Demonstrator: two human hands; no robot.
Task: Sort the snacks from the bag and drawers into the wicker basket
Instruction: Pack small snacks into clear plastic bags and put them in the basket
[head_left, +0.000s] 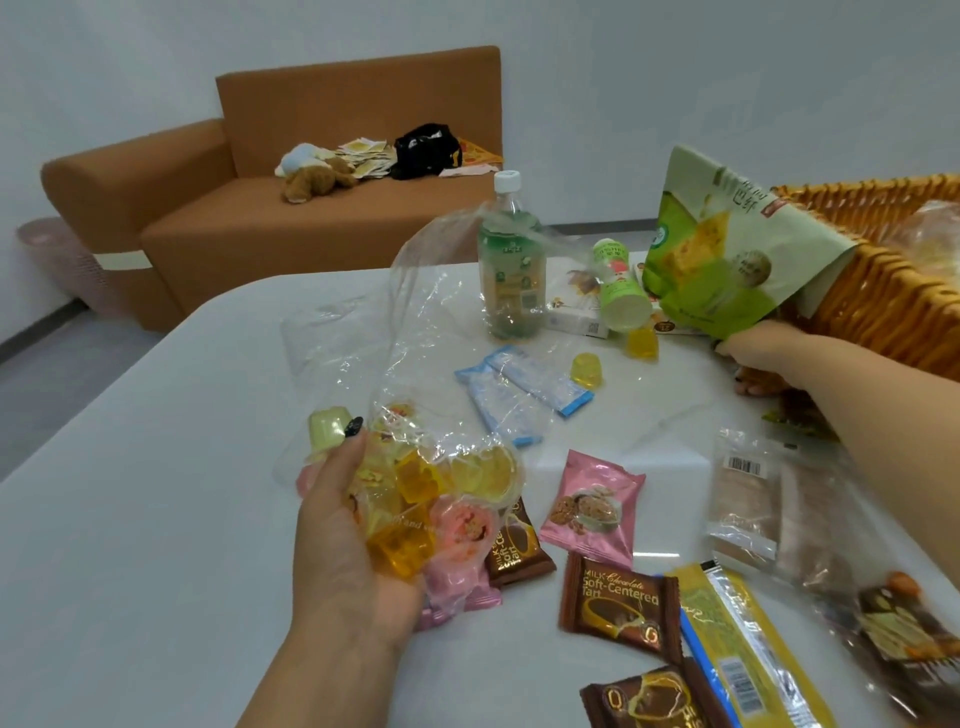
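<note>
Green snack pouch (727, 260) is being pinched by the right hand (763, 348) at the wicker basket (883, 312) rim. Clear bag (415, 493) of jelly cups is being gripped by left hand (337, 530) fingers (349, 441); the pouch is best being lifted clear over the rim before release.

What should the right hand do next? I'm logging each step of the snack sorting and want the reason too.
Probably carry the green snack pouch rightward over the wicker basket rim and let go. The right hand grips the pouch by its bottom edge, lifted off the table, just left of the basket. The left hand is busy holding the clear bag of jelly cups.
</note>
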